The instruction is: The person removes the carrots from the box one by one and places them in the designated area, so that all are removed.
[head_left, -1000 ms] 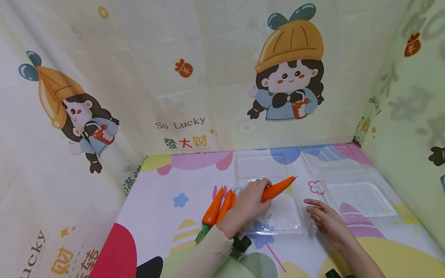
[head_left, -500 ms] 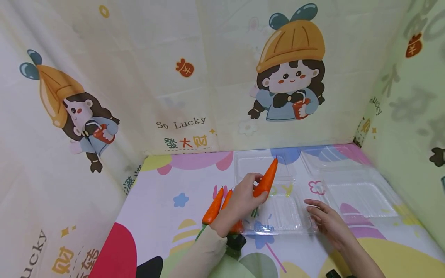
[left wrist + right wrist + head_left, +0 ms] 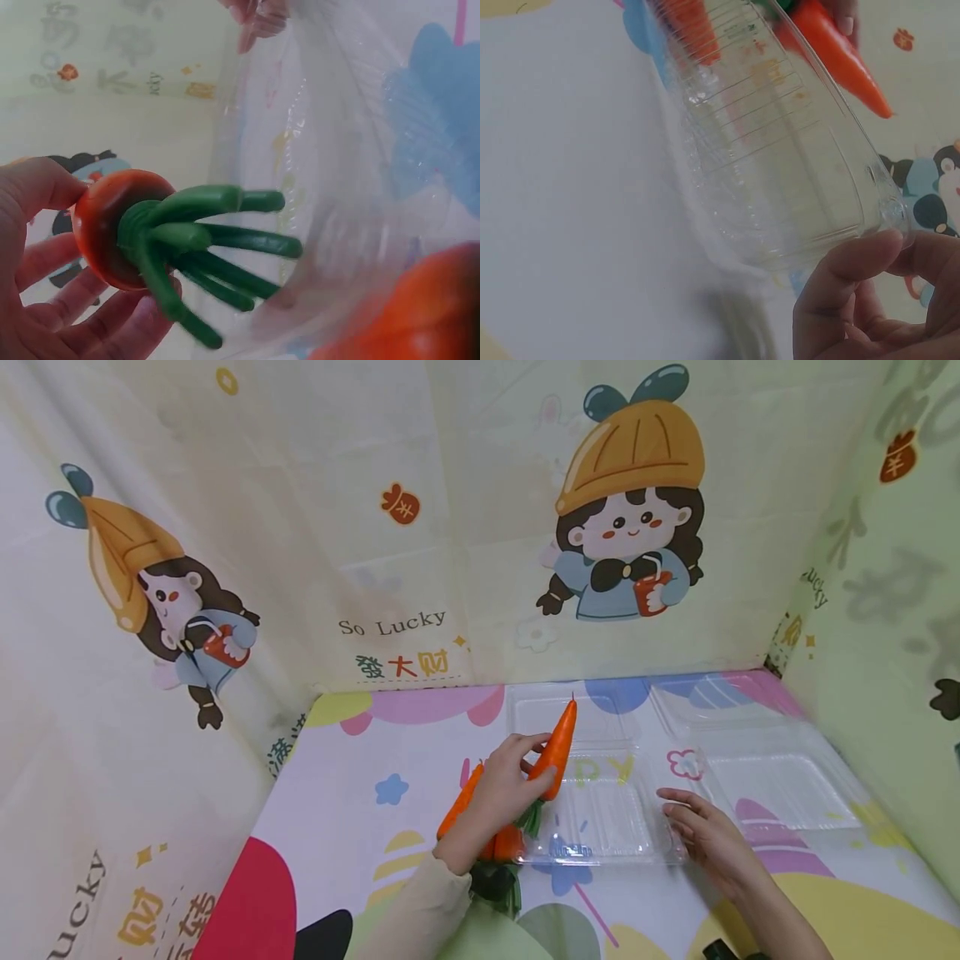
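Observation:
My left hand (image 3: 504, 789) grips an orange carrot (image 3: 557, 753) by its thick end, tip pointing up and away. In the left wrist view its green stalks (image 3: 206, 247) face the camera. The carrot is at the left side of a clear plastic container (image 3: 615, 827) whose lid (image 3: 566, 714) lies folded back. My right hand (image 3: 701, 831) is at the container's right edge; in the right wrist view, thumb and forefinger (image 3: 859, 259) pinch the rim corner. More carrots (image 3: 459, 802) lie left of the container, partly hidden by my left hand.
A second clear container (image 3: 780, 785) lies open at the right, its lid (image 3: 708, 702) toward the back wall. A printed cloth (image 3: 330, 827) covers the table. Printed curtains (image 3: 480, 527) enclose the back and sides.
My left hand has moved left with the carrot, and the carrot has turned from pointing right to pointing nearly straight away. My right hand has stayed at the container's edge.

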